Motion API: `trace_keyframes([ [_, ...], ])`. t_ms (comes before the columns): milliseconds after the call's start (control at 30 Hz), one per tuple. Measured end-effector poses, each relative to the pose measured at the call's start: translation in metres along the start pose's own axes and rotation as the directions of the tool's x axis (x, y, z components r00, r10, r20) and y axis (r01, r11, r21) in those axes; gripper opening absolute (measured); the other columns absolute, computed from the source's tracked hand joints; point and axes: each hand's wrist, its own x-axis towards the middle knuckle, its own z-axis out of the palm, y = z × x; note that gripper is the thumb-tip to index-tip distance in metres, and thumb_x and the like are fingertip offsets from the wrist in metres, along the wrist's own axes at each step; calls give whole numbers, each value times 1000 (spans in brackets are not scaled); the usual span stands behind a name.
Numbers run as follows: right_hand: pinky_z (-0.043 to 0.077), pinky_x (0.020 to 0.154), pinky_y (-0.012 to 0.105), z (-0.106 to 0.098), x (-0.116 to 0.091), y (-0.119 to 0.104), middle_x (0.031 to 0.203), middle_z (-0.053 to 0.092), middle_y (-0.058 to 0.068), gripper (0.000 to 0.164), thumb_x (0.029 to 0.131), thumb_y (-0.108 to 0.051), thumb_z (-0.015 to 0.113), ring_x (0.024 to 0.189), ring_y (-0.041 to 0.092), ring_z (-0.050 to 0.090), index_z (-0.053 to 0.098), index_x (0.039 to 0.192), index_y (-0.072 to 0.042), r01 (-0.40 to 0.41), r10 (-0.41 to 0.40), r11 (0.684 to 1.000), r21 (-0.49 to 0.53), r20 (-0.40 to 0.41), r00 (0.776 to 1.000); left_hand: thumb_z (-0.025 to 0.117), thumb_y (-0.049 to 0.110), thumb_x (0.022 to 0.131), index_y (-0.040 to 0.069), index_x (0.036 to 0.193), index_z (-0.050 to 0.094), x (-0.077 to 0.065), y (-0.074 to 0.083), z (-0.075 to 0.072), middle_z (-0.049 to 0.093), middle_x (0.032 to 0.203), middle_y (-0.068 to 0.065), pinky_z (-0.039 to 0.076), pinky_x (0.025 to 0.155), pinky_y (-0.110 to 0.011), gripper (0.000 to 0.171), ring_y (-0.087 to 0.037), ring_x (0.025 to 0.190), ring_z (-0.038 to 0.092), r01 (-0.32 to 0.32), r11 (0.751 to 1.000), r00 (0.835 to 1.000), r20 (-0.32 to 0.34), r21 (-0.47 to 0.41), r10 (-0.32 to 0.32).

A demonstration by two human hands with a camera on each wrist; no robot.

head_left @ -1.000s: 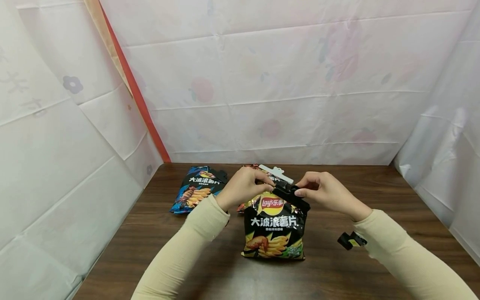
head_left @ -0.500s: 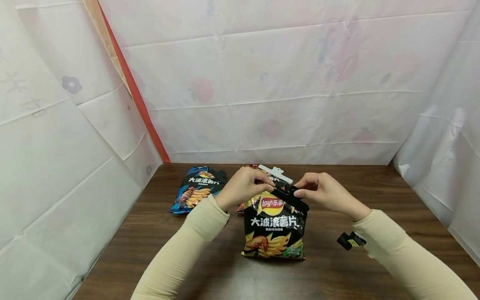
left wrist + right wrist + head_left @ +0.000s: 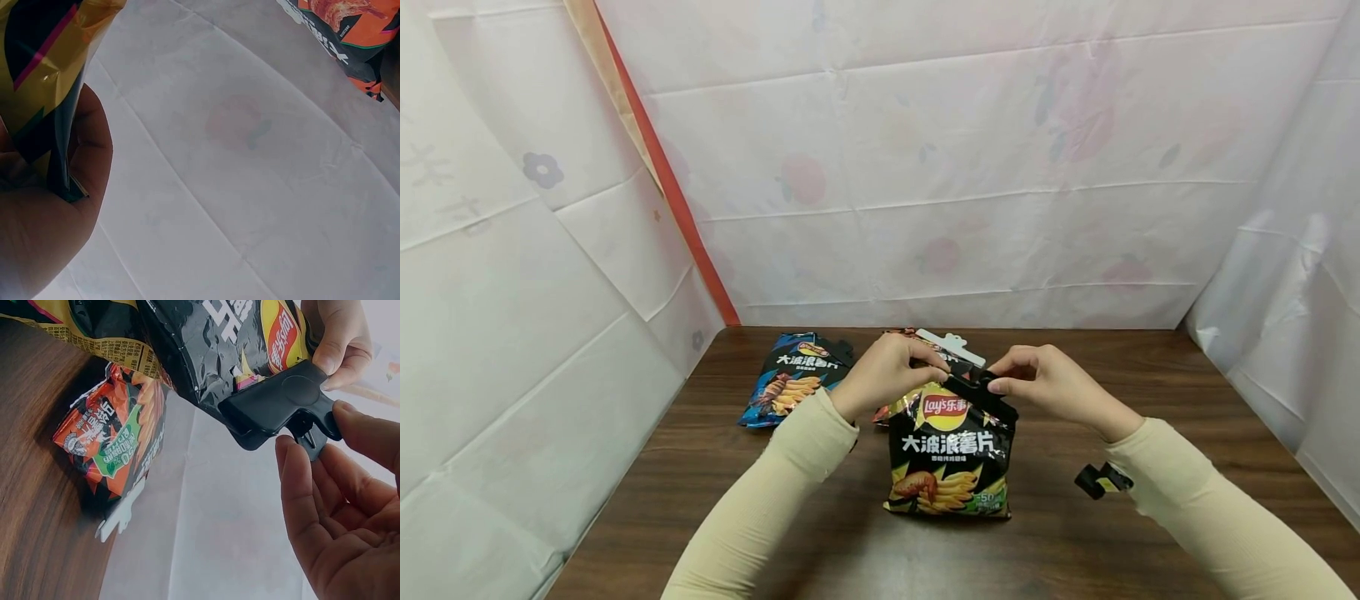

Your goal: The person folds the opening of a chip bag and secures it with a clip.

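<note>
A black and yellow bag of potato chips (image 3: 951,454) stands upright in the middle of the table. My left hand (image 3: 889,377) pinches its top edge at the left corner; the left wrist view shows the fingers folded round the foil. Across the top right of the bag sits a black bag clip (image 3: 275,403), its jaws over the bag's edge. With thumb and fingers, my right hand (image 3: 1047,385) pinches the clip's handles. In the right wrist view a small metal spring shows between those handles. How deep the bag reaches into the clip is hidden.
Behind on the left lies a blue chip bag (image 3: 792,385) with a black clip (image 3: 837,350). An orange chip bag (image 3: 112,437) carrying a white clip (image 3: 953,345) is partly hidden behind the black bag. White sheeting (image 3: 962,208) walls the wooden table (image 3: 677,500).
</note>
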Motion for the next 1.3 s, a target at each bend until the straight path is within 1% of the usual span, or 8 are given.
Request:
trace_keyframes([
  [333,53,75,29,1,0,4,100,71,5,20,93,-26,69,87,14,66,70,107,-11,-67,63,994,82,58,996,69,20,92,16,100,78,0,1,0,75,102,-1,33,49,-22,12,-8,40,31,8,1000,1000,7,10,-8],
  [600,52,73,28,2,-3,6,101,70,6,24,94,-27,67,84,14,64,69,111,-10,-68,64,993,101,41,997,69,19,92,15,100,78,1,0,2,75,101,-1,34,50,-22,12,-9,42,35,4,1000,1000,5,16,-4],
  [733,54,76,30,2,-7,9,102,68,7,28,95,-29,66,88,18,65,67,118,-11,-78,75,986,149,21,997,69,19,92,16,99,78,2,-1,2,75,100,-1,36,51,-22,12,-8,45,40,3,1000,1000,5,15,-3],
  [833,55,79,32,0,-10,11,104,66,8,31,96,-31,65,91,19,66,64,121,-14,-106,108,976,189,1,994,69,19,92,16,99,79,2,-1,3,75,100,-1,34,50,-22,12,-8,42,36,5,1000,1000,3,15,-5],
  [967,56,81,31,-1,-16,17,107,66,12,35,97,-32,63,92,16,67,62,125,-12,-123,134,964,234,-33,990,69,20,92,16,100,78,1,-1,3,76,101,-1,30,47,-21,12,-8,38,27,9,1000,1000,0,12,-9],
  [1067,56,82,29,-1,-21,21,109,67,16,37,97,-32,62,96,18,68,60,128,-10,-117,140,957,267,-67,988,69,20,92,16,100,78,1,-1,4,76,101,-1,30,47,-21,12,-8,38,28,9,1000,1000,0,12,-9],
  [1167,56,82,29,1,-27,26,111,67,13,38,98,-31,62,99,19,68,59,128,-9,-117,152,952,284,-106,983,69,19,92,16,99,78,1,-2,4,76,100,0,31,47,-22,12,-8,39,28,4,1000,1000,-1,12,-4],
  [1300,57,81,28,7,-34,32,114,65,4,37,98,-28,61,97,12,68,59,129,-7,-108,153,949,298,-133,979,69,19,92,16,99,78,1,-2,4,76,100,0,30,47,-22,12,-8,38,27,1,1000,1000,-2,11,-1],
])
